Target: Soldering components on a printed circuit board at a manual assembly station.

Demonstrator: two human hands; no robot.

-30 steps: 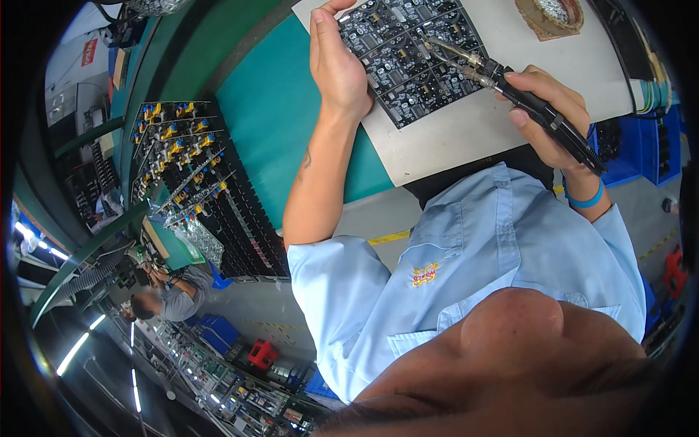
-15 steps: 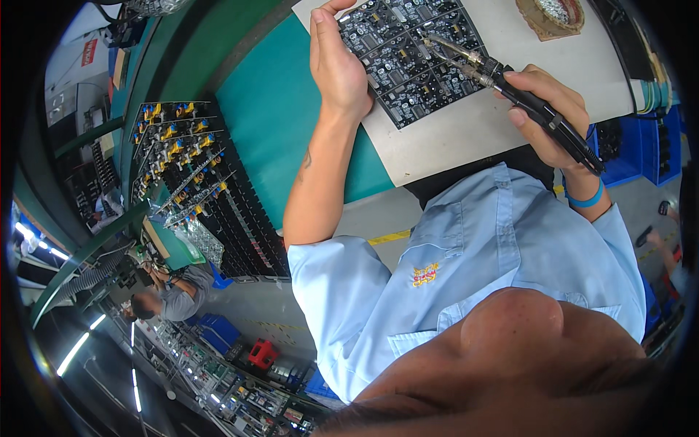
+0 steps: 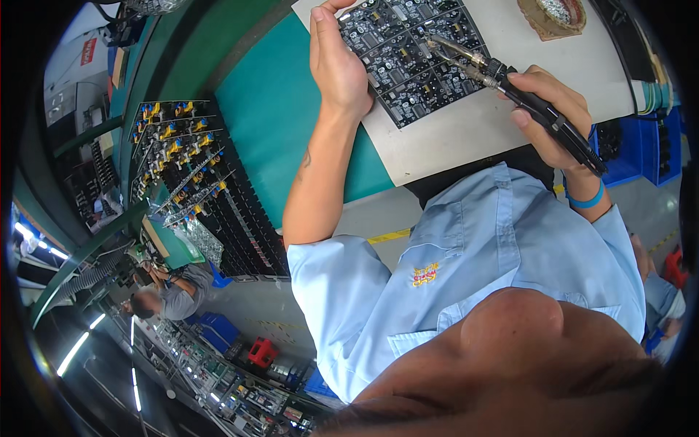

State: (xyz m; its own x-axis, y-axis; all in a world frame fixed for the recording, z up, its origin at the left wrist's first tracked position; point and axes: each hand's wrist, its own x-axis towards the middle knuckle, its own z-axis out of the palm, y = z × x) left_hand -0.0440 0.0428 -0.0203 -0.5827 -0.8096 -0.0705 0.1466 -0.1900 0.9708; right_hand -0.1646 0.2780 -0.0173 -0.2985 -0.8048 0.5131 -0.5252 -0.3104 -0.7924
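Note:
A black circuit board panel (image 3: 415,62), divided into several smaller boards with many components, lies on a pale sheet (image 3: 415,149). My left hand (image 3: 338,69) grips its left edge, with some fingertips cut off at the top of the picture. In my right hand (image 3: 557,109) are hot soldering tweezers (image 3: 542,113), a black handle with two metal tips. The tips stand apart from each other over the right middle of the panel. Whether they touch a component is too small to tell.
The green bench mat (image 3: 269,109) extends left of the sheet. A round brown holder with metal shavings (image 3: 553,14) stands far right. Upright boards with yellow and blue parts (image 3: 175,146) fill a black rack at left. Blue bins (image 3: 619,153) hang at right. Co-workers (image 3: 175,291) are beyond.
My right hand and the tweezers have shifted very slightly to the right. The panel and my left hand stay put. Another person has moved further into view at the right rim.

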